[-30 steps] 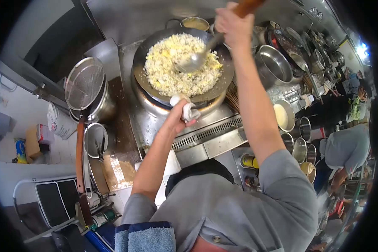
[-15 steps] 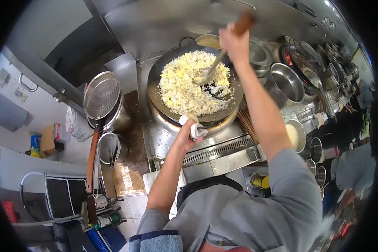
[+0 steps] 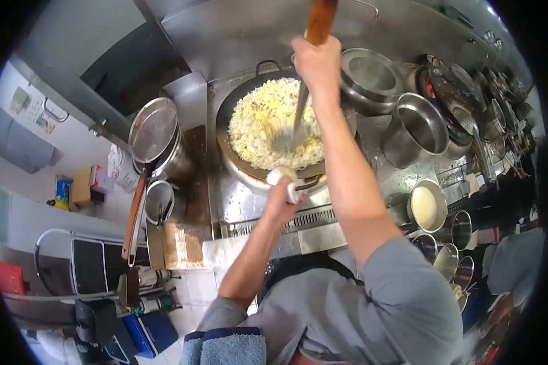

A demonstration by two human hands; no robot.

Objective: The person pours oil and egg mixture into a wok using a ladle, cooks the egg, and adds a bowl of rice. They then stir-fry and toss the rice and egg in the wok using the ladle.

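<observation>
A large black wok (image 3: 224,112) on the burner holds fried rice (image 3: 254,115) mixed with yellow egg pieces. My left hand (image 3: 280,205) is closed around the wok's near handle, with a white cloth (image 3: 284,177) wrapped between. Above the wok, my right hand (image 3: 320,66) grips a long ladle (image 3: 321,23) by its wooden handle. The ladle stands steeply, its metal head down in the near right part of the rice and blurred by motion. My right forearm covers part of the wok's right side.
Left of the stove, a round mesh strainer (image 3: 154,129) rests on a metal pot. Right of the wok stand a lidded pot (image 3: 371,76), a deep steel pot (image 3: 417,131) and a bowl of pale liquid (image 3: 425,207). Another person's grey sleeve (image 3: 517,261) shows at far right.
My right hand has moved left and tipped the ladle more upright; its head has swept nearer to me through the rice. Rice now covers the dark gap. My left hand keeps its hold.
</observation>
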